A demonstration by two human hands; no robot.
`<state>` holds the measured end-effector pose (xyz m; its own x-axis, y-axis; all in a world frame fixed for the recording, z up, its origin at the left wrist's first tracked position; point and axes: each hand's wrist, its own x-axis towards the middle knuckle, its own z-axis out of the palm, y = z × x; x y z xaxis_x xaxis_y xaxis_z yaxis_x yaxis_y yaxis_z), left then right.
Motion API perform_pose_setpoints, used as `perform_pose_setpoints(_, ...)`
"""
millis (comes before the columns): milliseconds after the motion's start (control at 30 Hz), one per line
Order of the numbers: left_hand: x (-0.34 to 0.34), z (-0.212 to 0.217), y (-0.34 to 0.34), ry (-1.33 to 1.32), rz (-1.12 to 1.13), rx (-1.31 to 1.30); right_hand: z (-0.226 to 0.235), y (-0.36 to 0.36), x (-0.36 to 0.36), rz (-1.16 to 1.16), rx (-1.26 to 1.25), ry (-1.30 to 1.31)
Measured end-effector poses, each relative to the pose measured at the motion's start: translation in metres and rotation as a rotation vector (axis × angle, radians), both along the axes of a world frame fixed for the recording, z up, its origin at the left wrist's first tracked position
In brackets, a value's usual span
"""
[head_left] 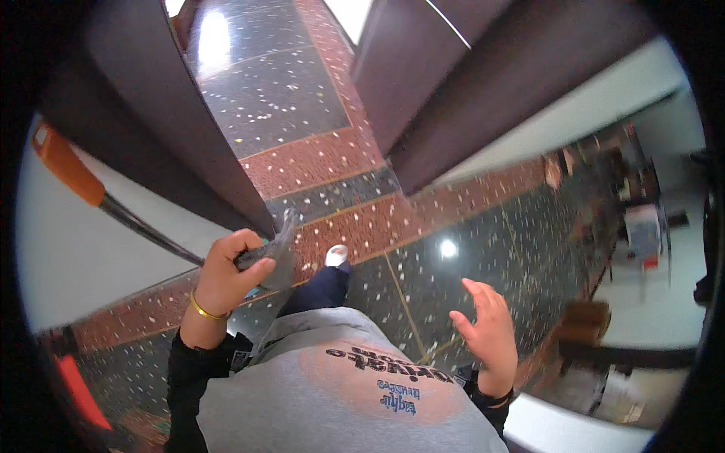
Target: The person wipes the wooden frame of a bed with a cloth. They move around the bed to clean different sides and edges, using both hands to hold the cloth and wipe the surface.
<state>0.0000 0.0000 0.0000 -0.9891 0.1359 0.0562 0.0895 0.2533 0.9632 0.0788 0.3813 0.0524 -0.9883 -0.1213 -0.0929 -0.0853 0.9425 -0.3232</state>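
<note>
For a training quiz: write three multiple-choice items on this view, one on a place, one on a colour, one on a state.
1. Where does the long pole run from the left hand?
A. up toward the left of the picture
B. toward the right hand
C. straight down along the leg

2. What colour is the grip section at the pole's far end?
A. blue
B. orange
C. white

3. How is the right hand?
A. closed on a cloth
B. flat against a wall
C. open, holding nothing

Answers:
1 A, the dark shaft slants from the fist up to the left rim.
2 B, the far section is bright orange.
3 C, its fingers are spread above the speckled floor, touching nothing.
</note>
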Motion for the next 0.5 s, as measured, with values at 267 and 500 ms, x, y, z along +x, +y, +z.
perform_pose_setpoints(267,-0.151,-0.006,0.018,0.045,0.113,0.024,-0.026,0.012,-0.261,0.344,-0.104,-0.164)
perform_pose_setpoints(500,-0.300,-0.002,0.019,-0.003,0.210,0.142,-0.029,0.017,-0.456,0.348,-0.190,-0.242)
